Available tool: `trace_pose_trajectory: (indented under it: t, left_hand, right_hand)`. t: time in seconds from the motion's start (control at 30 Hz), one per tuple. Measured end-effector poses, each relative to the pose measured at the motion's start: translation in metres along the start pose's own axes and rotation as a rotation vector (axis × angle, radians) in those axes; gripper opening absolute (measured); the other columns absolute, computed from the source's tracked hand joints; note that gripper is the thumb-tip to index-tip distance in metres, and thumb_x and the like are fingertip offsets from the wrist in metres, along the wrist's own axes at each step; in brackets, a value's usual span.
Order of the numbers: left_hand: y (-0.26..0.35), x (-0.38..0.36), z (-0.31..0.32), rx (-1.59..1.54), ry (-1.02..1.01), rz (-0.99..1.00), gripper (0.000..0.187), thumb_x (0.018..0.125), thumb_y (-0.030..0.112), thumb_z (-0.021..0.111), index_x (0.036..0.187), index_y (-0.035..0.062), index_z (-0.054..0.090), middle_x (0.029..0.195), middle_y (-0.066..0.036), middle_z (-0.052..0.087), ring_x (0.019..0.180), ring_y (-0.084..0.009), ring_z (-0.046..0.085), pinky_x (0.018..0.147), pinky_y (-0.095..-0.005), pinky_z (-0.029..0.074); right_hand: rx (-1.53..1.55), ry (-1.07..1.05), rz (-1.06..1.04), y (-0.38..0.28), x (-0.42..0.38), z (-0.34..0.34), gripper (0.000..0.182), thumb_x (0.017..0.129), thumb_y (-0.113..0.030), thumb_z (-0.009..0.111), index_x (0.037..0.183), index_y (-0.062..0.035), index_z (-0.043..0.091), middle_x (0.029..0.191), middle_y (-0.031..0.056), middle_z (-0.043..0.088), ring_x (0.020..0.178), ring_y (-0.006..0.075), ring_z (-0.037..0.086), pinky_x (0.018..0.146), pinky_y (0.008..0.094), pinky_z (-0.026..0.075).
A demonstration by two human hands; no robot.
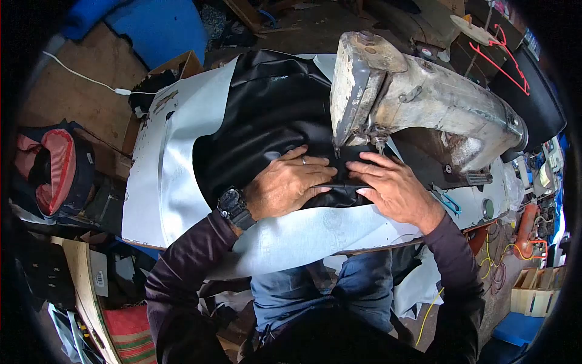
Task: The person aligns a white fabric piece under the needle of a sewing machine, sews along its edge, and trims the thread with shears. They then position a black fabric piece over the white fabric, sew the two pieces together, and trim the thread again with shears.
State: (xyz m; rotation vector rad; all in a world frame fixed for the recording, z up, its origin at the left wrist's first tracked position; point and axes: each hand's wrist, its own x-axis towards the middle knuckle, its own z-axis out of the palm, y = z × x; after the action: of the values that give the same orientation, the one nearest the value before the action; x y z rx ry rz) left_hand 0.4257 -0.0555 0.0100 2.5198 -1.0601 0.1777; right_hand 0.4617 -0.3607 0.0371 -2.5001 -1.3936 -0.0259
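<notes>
Black leather-like sheet (260, 115), its pale backing showing along the folded edges, lies across the worktable under a worn sewing machine (436, 97). My left hand (291, 182), with a ring and a black watch on the wrist, rests flat on the black material left of the presser foot (337, 151). My right hand (394, 185) lies on the same material just right of the foot, its fingers stretched toward the left hand. Both hands press the sheet down near the needle area. The needle tip and the stitch line are too small to make out.
Small blue-handled snips (447, 200) and a dark round disc (488, 209) lie right of my right hand. A red hanger (503, 57) hangs behind the machine. An open bag (51, 170) stands at the left. The table's front edge is near my lap.
</notes>
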Motion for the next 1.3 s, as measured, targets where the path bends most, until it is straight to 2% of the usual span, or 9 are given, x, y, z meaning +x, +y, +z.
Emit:
trace_pose_trajectory:
  t: [0.5,0.57,0.63,0.67,0.77,0.93,1.1,1.23,1.3]
  left_hand:
    - [-0.023,0.011,-0.007,0.107,0.128,0.115,0.038,0.105,0.03,0.073,0.136,0.009,0.074,0.142,-0.007,0.075,0.136,-0.0236,0.067,0.125,-0.0499,0.045]
    - [-0.026,0.012,-0.002,0.138,0.237,0.212,0.041,0.098,0.018,0.08,0.136,0.0051,0.073,0.135,-0.012,0.077,0.126,-0.0306,0.072,0.114,-0.0491,0.054]
    - [-0.019,0.021,-0.009,0.124,0.148,0.214,0.045,0.097,0.018,0.081,0.139,0.0039,0.072,0.136,-0.015,0.076,0.125,-0.0331,0.072,0.113,-0.0495,0.053]
    - [-0.021,0.018,-0.01,0.131,0.091,0.178,0.045,0.099,0.017,0.078,0.141,0.0033,0.071,0.137,-0.018,0.075,0.126,-0.0364,0.071,0.113,-0.0511,0.053]
    - [-0.006,0.025,-0.022,0.035,0.058,0.188,0.04,0.102,0.01,0.069,0.141,-0.0032,0.069,0.135,-0.026,0.073,0.125,-0.0463,0.069,0.111,-0.0538,0.051]
    - [-0.011,0.017,-0.017,0.126,-0.009,0.085,0.039,0.104,0.009,0.066,0.137,-0.0116,0.066,0.132,-0.033,0.071,0.119,-0.0533,0.067,0.108,-0.0548,0.052]
    - [-0.025,0.016,-0.012,0.07,-0.027,-0.013,0.042,0.106,0.017,0.066,0.135,-0.0127,0.066,0.132,-0.038,0.07,0.121,-0.0543,0.068,0.107,-0.0562,0.051]
    - [-0.019,0.023,-0.018,-0.163,-0.07,-0.197,0.024,0.101,0.005,0.066,0.117,-0.0126,0.07,0.106,-0.031,0.075,0.095,-0.043,0.072,0.09,-0.05,0.055]
    - [-0.009,0.027,-0.031,-0.16,-0.111,-0.299,0.046,0.106,0.024,0.075,0.141,-0.0052,0.071,0.136,-0.025,0.075,0.116,-0.0369,0.072,0.103,-0.0446,0.055]
  right_hand:
    - [-0.052,0.12,-0.002,0.013,0.016,0.023,0.042,0.11,-0.032,0.063,0.136,-0.0015,0.073,0.148,0.0096,0.069,0.137,0.0345,0.061,0.117,0.0464,0.049]
    - [0.065,0.164,0.053,0.013,0.014,0.024,0.043,0.109,-0.035,0.064,0.133,-0.0005,0.074,0.147,0.0118,0.07,0.14,0.0354,0.06,0.115,0.0473,0.052]
    - [-0.114,0.23,-0.04,0.015,0.008,0.034,0.043,0.107,-0.034,0.065,0.133,0.0,0.071,0.141,0.0122,0.07,0.135,0.0354,0.061,0.111,0.0486,0.053]
    - [-0.025,0.233,0.07,0.009,0.005,0.035,0.045,0.106,-0.036,0.066,0.132,-0.0004,0.071,0.142,0.0124,0.069,0.139,0.0362,0.059,0.112,0.0491,0.053]
    - [-0.174,0.545,0.11,-0.015,-0.016,0.067,0.047,0.107,-0.034,0.064,0.141,-0.0019,0.068,0.154,0.0158,0.061,0.15,0.0355,0.049,0.125,0.0515,0.042]
    - [0.022,0.52,0.158,-0.099,-0.153,0.047,0.043,0.108,-0.027,0.062,0.145,-0.0033,0.063,0.16,0.0165,0.052,0.153,0.0358,0.045,0.128,0.055,0.036]
    - [0.069,0.461,0.699,-0.134,-0.327,0.093,0.046,0.097,-0.023,0.076,0.139,-0.0062,0.068,0.147,0.0145,0.066,0.141,0.0355,0.057,0.12,0.0502,0.043]
    - [0.092,0.47,1.085,-0.171,-0.396,0.114,0.025,0.099,-0.024,0.074,0.115,-0.0054,0.076,0.113,0.0135,0.077,0.112,0.0353,0.07,0.101,0.0497,0.051]
    - [0.164,0.502,1.102,-0.174,-0.401,0.128,0.024,0.099,-0.025,0.074,0.112,-0.0056,0.077,0.112,0.0142,0.077,0.109,0.0355,0.071,0.099,0.0496,0.052]
